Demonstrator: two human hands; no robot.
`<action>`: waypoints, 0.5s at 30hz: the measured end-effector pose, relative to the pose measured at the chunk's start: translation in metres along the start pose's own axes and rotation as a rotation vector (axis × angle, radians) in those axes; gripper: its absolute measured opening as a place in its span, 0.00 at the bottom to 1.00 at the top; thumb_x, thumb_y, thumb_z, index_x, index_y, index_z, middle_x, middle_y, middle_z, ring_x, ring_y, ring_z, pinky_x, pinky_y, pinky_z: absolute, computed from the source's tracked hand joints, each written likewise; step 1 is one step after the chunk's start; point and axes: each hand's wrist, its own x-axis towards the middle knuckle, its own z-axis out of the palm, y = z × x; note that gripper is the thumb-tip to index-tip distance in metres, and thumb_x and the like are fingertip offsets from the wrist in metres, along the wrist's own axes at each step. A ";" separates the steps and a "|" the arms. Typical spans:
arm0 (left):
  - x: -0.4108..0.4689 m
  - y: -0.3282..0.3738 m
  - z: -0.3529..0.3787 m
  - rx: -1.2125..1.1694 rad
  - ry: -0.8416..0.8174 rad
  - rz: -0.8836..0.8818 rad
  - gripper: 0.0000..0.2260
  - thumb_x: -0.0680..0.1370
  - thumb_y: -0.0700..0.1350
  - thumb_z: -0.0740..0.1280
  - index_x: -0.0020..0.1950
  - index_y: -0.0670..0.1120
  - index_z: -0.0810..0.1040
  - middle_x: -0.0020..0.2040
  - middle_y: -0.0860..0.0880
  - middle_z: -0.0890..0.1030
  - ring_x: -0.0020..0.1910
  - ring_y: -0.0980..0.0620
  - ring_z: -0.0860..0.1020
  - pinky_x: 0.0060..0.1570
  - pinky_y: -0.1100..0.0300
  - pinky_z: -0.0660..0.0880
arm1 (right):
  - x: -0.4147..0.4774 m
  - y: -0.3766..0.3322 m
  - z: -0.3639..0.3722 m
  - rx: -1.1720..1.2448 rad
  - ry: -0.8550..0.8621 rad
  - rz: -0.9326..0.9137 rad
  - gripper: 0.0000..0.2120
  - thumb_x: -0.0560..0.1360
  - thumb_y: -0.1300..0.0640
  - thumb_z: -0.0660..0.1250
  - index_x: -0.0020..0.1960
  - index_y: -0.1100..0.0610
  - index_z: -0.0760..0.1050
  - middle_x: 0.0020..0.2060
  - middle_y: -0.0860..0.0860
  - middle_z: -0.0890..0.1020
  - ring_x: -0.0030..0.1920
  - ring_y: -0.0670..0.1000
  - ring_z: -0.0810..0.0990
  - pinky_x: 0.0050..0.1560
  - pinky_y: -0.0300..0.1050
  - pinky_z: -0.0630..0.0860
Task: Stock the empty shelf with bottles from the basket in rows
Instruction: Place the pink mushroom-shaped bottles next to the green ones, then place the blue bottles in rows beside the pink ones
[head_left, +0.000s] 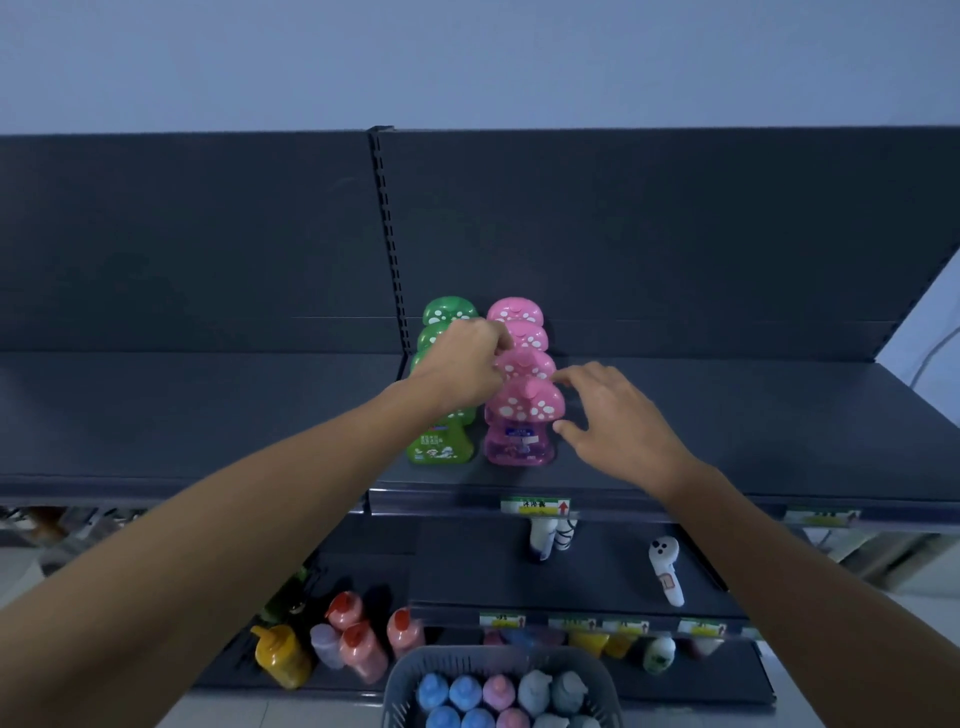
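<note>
Firstly, nearest, at the bottom edge: grey slotted plastic basket (402, 680), packed with upright round-capped bottles (498, 693) in blue, pink and pale grey, set in rows.

Just beyond, on the lowest tier to the left: yellow squeeze bottle (280, 656) beside salmon-pink bottles with red caps (361, 649), all blurred.

One tier up, right of centre: white figure-shaped bottle (667, 571), tilted, standing alone.

Above that, clipped to the front lip of the top tier: green-and-yellow price label (535, 506) with a red arrow.

Next, dark grey metal shelf (727, 431), bearing two front-to-back rows side by side near its left end: green mushroom-capped bottles (441, 447) on the left, pink mushroom-capped bottles (519, 441) on the right. Four pink caps visible; green row partly hidden, count not clear.

Left hand (462, 364): over the green row, fingers bent, tips against the pink caps mid-row; pinching or merely touching, impossible to tell.

Right hand (623, 421): just right of the front pink bottle, fingers spread and loosely bent, index tip at the cap's right edge, thumb beside the body, nothing held.

Farthest: slotted upright post (387, 218), dark back panel (675, 234), pale wall (467, 62).
</note>
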 end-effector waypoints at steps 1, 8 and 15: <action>-0.009 0.003 0.001 -0.002 0.003 -0.003 0.15 0.74 0.35 0.67 0.60 0.42 0.82 0.54 0.45 0.83 0.53 0.47 0.81 0.55 0.50 0.80 | -0.007 0.000 -0.001 -0.001 -0.002 0.000 0.24 0.77 0.52 0.69 0.71 0.51 0.69 0.64 0.48 0.74 0.65 0.49 0.71 0.60 0.49 0.76; -0.078 0.013 0.037 -0.024 -0.056 -0.033 0.14 0.74 0.37 0.68 0.59 0.42 0.82 0.54 0.45 0.83 0.53 0.46 0.81 0.54 0.52 0.79 | -0.052 -0.003 0.013 -0.008 -0.073 0.001 0.21 0.77 0.52 0.68 0.69 0.53 0.70 0.59 0.48 0.76 0.62 0.50 0.72 0.57 0.51 0.76; -0.143 -0.015 0.111 -0.015 -0.266 -0.135 0.14 0.75 0.41 0.68 0.61 0.44 0.80 0.57 0.46 0.81 0.56 0.44 0.79 0.56 0.50 0.78 | -0.095 0.010 0.071 0.026 -0.268 0.061 0.20 0.78 0.53 0.66 0.69 0.51 0.70 0.61 0.47 0.76 0.63 0.51 0.74 0.58 0.51 0.76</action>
